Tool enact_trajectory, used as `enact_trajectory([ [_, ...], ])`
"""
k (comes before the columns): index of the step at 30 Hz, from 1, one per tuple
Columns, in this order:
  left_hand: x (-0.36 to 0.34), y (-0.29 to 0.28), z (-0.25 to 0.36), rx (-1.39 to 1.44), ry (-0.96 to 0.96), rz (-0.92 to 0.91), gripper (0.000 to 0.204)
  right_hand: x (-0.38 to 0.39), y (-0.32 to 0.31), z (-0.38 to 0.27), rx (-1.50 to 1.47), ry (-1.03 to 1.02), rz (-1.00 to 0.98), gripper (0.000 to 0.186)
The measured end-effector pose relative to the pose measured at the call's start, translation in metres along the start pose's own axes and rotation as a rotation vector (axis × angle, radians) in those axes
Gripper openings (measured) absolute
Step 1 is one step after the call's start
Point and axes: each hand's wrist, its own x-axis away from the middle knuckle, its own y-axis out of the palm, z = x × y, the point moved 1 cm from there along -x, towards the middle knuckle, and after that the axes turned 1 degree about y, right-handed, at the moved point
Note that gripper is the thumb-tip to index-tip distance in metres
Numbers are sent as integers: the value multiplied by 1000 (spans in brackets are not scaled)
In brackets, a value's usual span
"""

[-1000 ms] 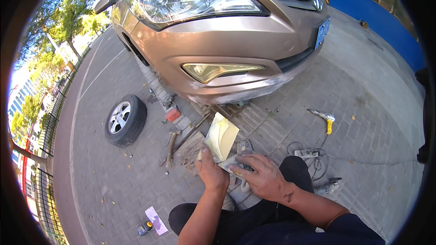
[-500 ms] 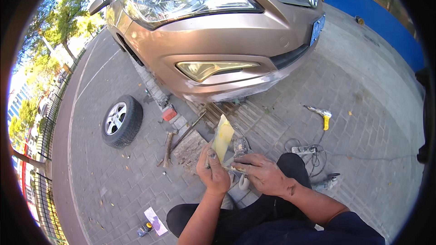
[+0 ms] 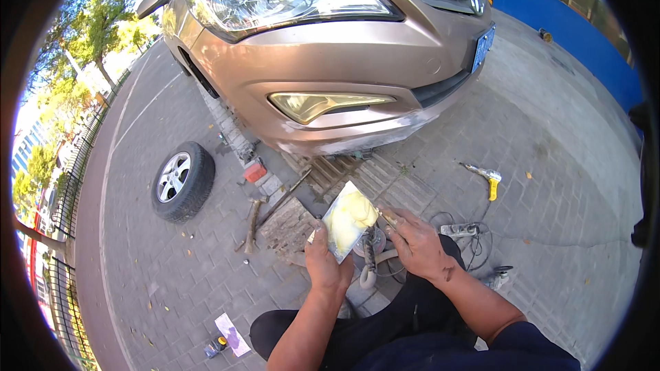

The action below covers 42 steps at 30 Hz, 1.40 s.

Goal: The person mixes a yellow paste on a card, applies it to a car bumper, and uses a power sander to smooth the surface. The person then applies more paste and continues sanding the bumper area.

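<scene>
My left hand (image 3: 324, 261) is closed around the lower left edge of a flat mixing board (image 3: 338, 239), thumb along its side. Pale yellow putty (image 3: 356, 211) is spread over the board, thickest at its right. In my right hand (image 3: 418, 247) a thin putty spreader (image 3: 387, 217) is pinched close to the board's right edge; my fingers hide much of it. Ahead stands a bronze car, its front bumper (image 3: 330, 99) showing pale, dull patches (image 3: 375, 140) along the lower edge.
A sander with a grey hose (image 3: 369, 276) lies just below the board. To the left lies a wheel (image 3: 183, 182), with a hammer (image 3: 254, 227) and red block (image 3: 255, 170) nearer. A yellow-handled tool (image 3: 492, 184), power strip (image 3: 459, 229) and cords lie right.
The board has turned from nearly edge-on to face up, showing the putty. My right hand has moved slightly right and up, with the spreader now at the board's right edge.
</scene>
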Motion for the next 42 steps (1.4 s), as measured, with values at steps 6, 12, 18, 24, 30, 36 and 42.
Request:
enact_trajectory([
  [6, 2, -3, -3, -165, 139, 40, 41, -16, -9, -14, 217, -183, 120, 58],
  [12, -2, 14, 3, -246, 295, 2, 45, 20, 33, -20, 114, -197, -139, 55],
  [18, 20, 2, -1, -991, 724, -128, 37, -16, 4, -21, -101, -13, 78, 45],
  [24, 15, 2, -4, -1056, 837, -134, 34, 8, 28, -25, -31, -154, -83, 55],
  [30, 4, -4, 10, -531, 400, -8, 39, 2, 2, -2, -238, 72, 27, 35],
  [36, 9, 5, -5, -80, 1, -39, 36, -23, 6, -8, -693, 379, 211, 33],
  [42, 0, 0, 1, -20, -15, -39, 42, -11, 6, 0, -38, 29, -32, 43],
])
